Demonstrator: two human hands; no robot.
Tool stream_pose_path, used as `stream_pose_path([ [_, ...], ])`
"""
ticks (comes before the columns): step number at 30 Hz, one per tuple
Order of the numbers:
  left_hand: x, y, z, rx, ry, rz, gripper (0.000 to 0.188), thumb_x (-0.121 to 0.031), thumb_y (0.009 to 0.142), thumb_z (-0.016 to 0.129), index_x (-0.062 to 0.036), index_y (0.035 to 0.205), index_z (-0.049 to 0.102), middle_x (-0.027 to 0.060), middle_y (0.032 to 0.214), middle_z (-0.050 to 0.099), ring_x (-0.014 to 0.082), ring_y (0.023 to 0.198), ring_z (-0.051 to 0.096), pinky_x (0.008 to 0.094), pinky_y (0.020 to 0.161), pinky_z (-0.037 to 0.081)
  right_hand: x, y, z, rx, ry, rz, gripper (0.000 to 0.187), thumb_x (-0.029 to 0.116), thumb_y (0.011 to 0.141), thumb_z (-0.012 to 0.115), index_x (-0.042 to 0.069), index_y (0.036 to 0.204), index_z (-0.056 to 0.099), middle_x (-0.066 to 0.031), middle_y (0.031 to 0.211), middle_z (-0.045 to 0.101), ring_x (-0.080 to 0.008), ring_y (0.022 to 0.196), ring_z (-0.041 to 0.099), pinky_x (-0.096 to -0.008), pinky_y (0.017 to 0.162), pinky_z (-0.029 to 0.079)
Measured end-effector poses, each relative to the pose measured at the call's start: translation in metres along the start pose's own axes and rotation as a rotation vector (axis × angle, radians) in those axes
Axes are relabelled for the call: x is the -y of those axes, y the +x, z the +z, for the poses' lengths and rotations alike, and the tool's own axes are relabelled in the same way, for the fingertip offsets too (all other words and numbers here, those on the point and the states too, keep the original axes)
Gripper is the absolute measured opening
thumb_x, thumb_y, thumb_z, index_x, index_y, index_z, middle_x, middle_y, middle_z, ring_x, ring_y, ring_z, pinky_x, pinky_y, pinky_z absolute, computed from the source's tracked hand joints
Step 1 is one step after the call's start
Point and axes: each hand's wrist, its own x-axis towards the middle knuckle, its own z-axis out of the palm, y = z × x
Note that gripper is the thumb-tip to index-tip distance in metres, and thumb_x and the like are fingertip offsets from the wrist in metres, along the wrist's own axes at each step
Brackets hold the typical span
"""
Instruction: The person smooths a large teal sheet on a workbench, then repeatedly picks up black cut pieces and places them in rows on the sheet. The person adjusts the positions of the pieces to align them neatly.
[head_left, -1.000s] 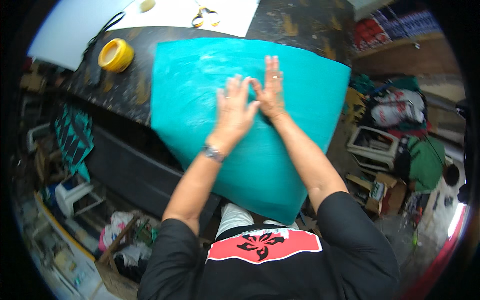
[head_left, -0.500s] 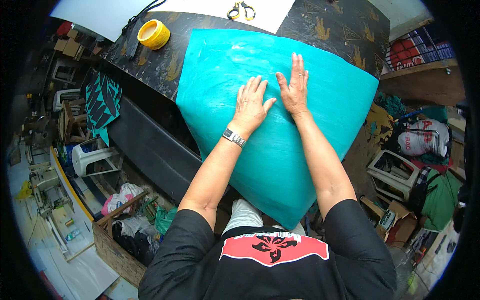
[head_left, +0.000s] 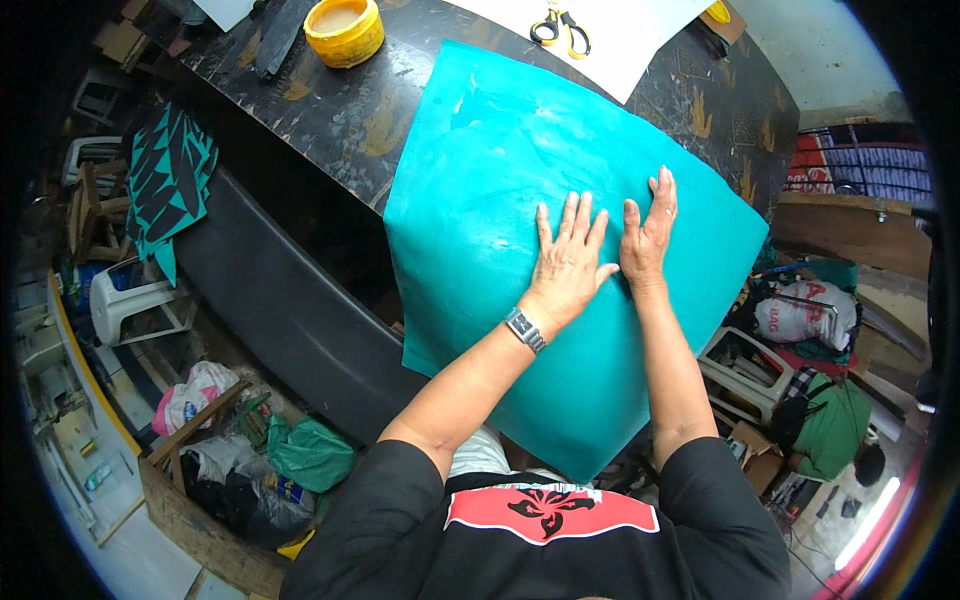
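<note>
A large turquoise sheet (head_left: 470,190), smooth with a few glossy streaks, covers the near part of a dark table and hangs over its edge toward my lap. My left hand (head_left: 570,262), a metal watch on its wrist, lies palm down on the sheet with fingers spread. Beside it my right hand (head_left: 648,232) rests on the same sheet, turned partly onto its edge, fingers stretched out. Neither hand holds anything. What lies under the sheet is hidden.
On the dark table (head_left: 340,130) stand a yellow tub (head_left: 345,35) and, on white sheet material, yellow-and-black scissors (head_left: 560,30). A long black padded piece (head_left: 270,290) lies at left, near turquoise cut scraps (head_left: 170,180). Stools and bags crowd both sides.
Both hands have slid toward me over the turquoise sheet, staying flat and apart. The whole view has shifted, so the tub and scissors appear further up and to the right.
</note>
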Motion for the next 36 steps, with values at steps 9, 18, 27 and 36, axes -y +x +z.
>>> stream_pose_path([
  [9, -0.002, -0.001, 0.006, 0.007, 0.026, -0.013, 0.080, -0.044, 0.085, 0.070, -0.0028, 0.147, 0.040, 0.0241, 0.158, 0.026, 0.0368, 0.149, 0.018, 0.0671, 0.116, 0.010, 0.013, 0.009, -0.010, 0.099, -0.089, 0.068, 0.080, 0.048, 0.095, 0.060, 0.003, 0.154, 0.028, -0.0223, 0.151, 0.038, -0.0336, 0.132, 0.047, -0.0467, 0.110, 0.034],
  [18, -0.005, 0.001, 0.005, 0.048, 0.055, -0.045, 0.084, -0.049, 0.084, 0.069, -0.0017, 0.147, 0.040, 0.0243, 0.158, 0.026, 0.0368, 0.149, 0.019, 0.0659, 0.117, 0.011, 0.146, 0.157, 0.014, 0.179, 0.096, -0.225, 0.032, 0.032, 0.094, 0.065, 0.014, 0.120, 0.070, -0.0252, 0.132, 0.055, -0.0377, 0.127, 0.050, -0.0458, 0.104, 0.042],
  [27, -0.008, 0.004, 0.001, 0.178, 0.157, -0.063, 0.083, -0.052, 0.086, 0.065, -0.0025, 0.148, 0.040, 0.0221, 0.160, 0.025, 0.0344, 0.150, 0.018, 0.0643, 0.118, 0.009, 0.264, 0.268, 0.213, 0.211, -0.329, -0.951, 0.046, 0.052, 0.103, 0.036, 0.027, 0.128, 0.066, -0.0166, 0.120, 0.063, -0.0358, 0.117, 0.052, -0.0487, 0.103, 0.036],
  [36, -0.005, 0.005, 0.002, 0.149, 0.127, -0.048, 0.083, -0.053, 0.088, 0.062, -0.0028, 0.149, 0.039, 0.0204, 0.160, 0.025, 0.0332, 0.151, 0.017, 0.0635, 0.119, 0.007, 0.307, 0.294, 0.226, -0.125, 0.322, -0.716, 0.052, 0.050, 0.092, 0.061, 0.005, 0.116, 0.070, -0.0216, 0.094, 0.071, -0.0375, 0.081, 0.068, -0.0500, 0.085, 0.052],
])
